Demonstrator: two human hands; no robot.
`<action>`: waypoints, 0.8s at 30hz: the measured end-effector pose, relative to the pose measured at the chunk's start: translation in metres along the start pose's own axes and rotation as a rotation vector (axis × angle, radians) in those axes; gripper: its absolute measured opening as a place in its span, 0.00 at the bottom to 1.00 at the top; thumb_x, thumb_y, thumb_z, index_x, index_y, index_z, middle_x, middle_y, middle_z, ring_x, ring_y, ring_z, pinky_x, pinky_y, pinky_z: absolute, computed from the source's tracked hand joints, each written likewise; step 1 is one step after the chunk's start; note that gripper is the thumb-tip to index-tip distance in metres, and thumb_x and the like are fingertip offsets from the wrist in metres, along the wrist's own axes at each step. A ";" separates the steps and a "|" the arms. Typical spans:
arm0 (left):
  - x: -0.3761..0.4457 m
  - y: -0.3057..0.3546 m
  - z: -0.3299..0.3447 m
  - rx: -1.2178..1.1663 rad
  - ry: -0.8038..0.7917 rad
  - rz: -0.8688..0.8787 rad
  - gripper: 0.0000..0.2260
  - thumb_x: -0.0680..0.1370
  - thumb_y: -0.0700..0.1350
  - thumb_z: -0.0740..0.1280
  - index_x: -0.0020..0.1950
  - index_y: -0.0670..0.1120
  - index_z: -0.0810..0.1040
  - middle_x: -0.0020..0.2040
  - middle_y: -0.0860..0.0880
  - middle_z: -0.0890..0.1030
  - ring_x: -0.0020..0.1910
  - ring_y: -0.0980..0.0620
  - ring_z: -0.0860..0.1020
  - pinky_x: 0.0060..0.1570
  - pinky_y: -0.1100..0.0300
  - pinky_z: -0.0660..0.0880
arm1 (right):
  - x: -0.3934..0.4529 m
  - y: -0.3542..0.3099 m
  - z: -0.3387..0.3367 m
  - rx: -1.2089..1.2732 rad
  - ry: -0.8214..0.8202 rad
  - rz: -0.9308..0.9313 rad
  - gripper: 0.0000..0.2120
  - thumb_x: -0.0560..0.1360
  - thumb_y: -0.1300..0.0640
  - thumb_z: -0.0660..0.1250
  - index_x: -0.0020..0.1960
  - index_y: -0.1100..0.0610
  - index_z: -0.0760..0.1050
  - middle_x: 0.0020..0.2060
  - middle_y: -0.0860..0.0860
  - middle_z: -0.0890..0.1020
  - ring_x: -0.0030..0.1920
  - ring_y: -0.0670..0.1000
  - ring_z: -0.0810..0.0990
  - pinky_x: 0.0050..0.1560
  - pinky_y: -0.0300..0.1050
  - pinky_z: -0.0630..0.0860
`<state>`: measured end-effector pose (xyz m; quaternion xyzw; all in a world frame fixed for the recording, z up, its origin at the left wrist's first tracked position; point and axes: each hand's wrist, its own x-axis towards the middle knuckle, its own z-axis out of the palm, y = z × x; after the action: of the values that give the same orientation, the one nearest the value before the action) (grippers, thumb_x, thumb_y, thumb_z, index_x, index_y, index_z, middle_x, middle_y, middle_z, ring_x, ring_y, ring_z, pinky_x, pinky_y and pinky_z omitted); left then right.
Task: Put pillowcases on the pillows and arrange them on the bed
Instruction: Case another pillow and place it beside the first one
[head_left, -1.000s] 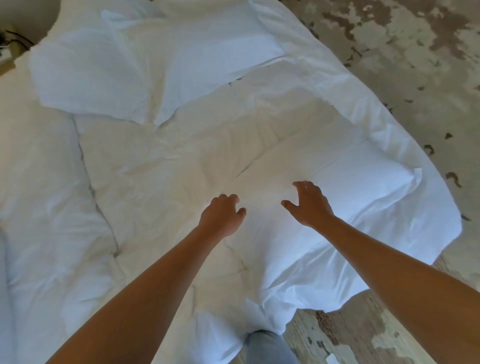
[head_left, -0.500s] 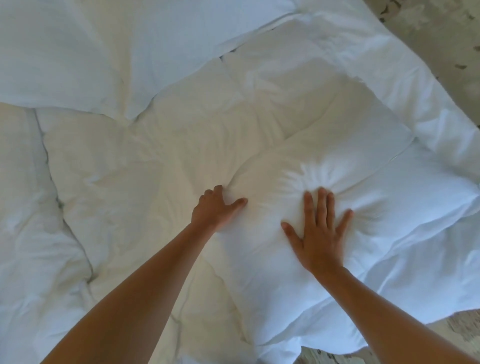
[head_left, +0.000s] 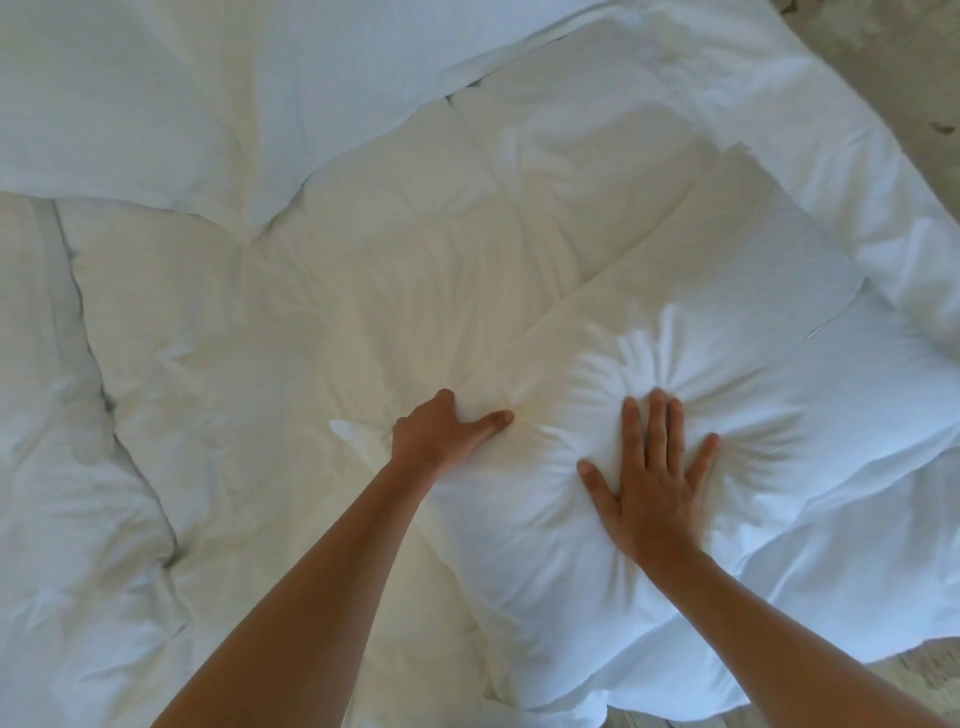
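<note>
Bed, rumpled white duvet (head_left: 322, 312): carries everything. Two white cased pillows (head_left: 156, 104) at the far end, overlapping. One plump white cased pillow (head_left: 675, 364) near the bed's right edge, now under both hands; a second ago I was only reaching over it. My right hand (head_left: 649, 483): fingers flat and spread, pressing a dent. My left hand (head_left: 441, 436): fingers curled, grasping the pillow's left edge. Judgement: casing done, arranging next.
</note>
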<state>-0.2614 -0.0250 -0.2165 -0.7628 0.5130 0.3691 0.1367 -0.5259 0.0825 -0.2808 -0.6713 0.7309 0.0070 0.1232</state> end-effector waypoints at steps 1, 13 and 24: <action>-0.007 0.000 0.000 0.002 0.010 0.018 0.38 0.59 0.84 0.58 0.51 0.53 0.71 0.44 0.55 0.76 0.55 0.44 0.80 0.53 0.47 0.71 | -0.003 0.001 -0.005 -0.008 -0.013 0.000 0.46 0.80 0.26 0.47 0.87 0.54 0.43 0.86 0.57 0.46 0.86 0.58 0.44 0.79 0.76 0.45; -0.137 -0.008 -0.013 -0.176 0.048 0.292 0.22 0.66 0.67 0.69 0.52 0.56 0.70 0.39 0.56 0.79 0.40 0.48 0.79 0.36 0.56 0.71 | -0.077 -0.014 -0.116 0.128 -0.199 0.049 0.40 0.83 0.38 0.59 0.85 0.60 0.52 0.84 0.59 0.56 0.84 0.60 0.57 0.75 0.63 0.69; -0.276 -0.119 -0.078 0.087 0.350 0.573 0.22 0.77 0.62 0.66 0.66 0.53 0.74 0.48 0.46 0.85 0.48 0.42 0.83 0.42 0.56 0.72 | -0.144 -0.101 -0.225 0.293 0.005 -0.187 0.41 0.78 0.37 0.68 0.83 0.53 0.57 0.78 0.54 0.66 0.76 0.56 0.68 0.71 0.54 0.73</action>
<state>-0.1789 0.1692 0.0118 -0.6329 0.7374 0.2338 -0.0301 -0.4555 0.1742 -0.0198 -0.7110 0.6588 -0.1128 0.2182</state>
